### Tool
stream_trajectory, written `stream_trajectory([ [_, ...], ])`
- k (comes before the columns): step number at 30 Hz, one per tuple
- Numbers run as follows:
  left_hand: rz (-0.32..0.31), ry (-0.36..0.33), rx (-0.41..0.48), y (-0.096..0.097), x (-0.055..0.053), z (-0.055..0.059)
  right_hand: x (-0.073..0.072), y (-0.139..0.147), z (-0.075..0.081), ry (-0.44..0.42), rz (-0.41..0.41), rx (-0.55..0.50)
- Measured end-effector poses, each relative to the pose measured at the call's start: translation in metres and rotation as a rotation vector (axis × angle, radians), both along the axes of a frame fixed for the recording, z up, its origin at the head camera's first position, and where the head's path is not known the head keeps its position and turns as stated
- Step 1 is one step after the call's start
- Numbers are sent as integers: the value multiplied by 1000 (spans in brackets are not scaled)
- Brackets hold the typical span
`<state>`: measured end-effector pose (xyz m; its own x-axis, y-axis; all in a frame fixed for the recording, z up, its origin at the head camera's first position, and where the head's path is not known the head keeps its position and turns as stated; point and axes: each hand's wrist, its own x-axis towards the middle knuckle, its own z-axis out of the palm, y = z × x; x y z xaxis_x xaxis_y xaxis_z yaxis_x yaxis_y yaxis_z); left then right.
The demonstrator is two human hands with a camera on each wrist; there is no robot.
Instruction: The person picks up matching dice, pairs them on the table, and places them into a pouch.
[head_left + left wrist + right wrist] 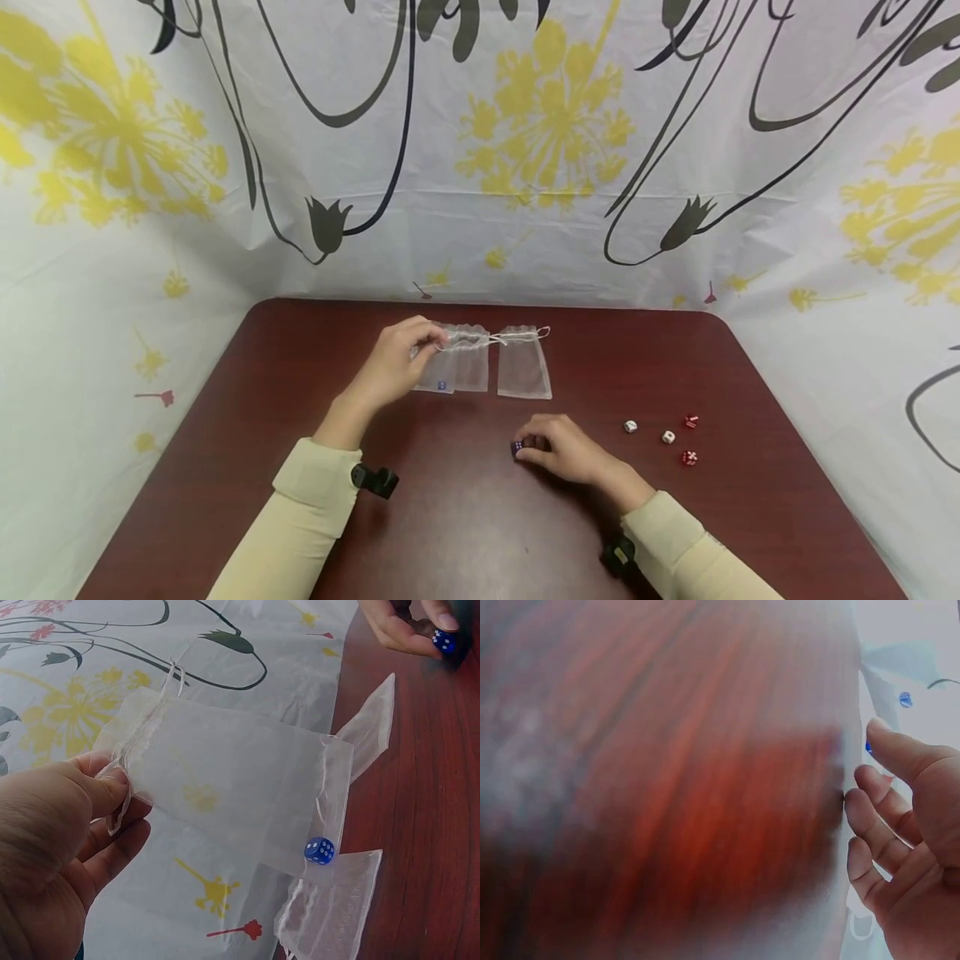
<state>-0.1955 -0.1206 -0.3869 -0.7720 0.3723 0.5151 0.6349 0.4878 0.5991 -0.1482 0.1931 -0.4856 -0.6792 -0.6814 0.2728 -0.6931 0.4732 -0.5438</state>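
Note:
My left hand (397, 360) pinches the gathered top of a sheer white drawstring pouch (225, 772) between thumb and fingers. A blue die (319, 851) shows at a bottom corner of that pouch, through the thin mesh. Another blue die (517, 449) is between the thumb and fingertips of my right hand (566, 450), low over the table's middle. Two more sheer pouches lie close by: one pouch (472, 372) partly behind the held one, the other pouch (523, 371) just to its right. In the right wrist view the fingers hide most of the die.
To the right of my right hand lie two white dice, one white die (631, 426) left of the other white die (668, 437). Two red dice, a farther red die (691, 422) and a nearer red die (689, 457), lie beyond them. A patterned cloth (450, 242) hangs behind the dark red table (465, 517).

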Motion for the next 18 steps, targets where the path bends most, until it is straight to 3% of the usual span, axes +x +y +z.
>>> stream_trajectory([
  [6,12,-22,-15,-2,1,0,-4,1,11,-15,-44,-27],
  [18,27,-27,-27,-5,4,-3,-16,-3,35,38,-91,-124],
])
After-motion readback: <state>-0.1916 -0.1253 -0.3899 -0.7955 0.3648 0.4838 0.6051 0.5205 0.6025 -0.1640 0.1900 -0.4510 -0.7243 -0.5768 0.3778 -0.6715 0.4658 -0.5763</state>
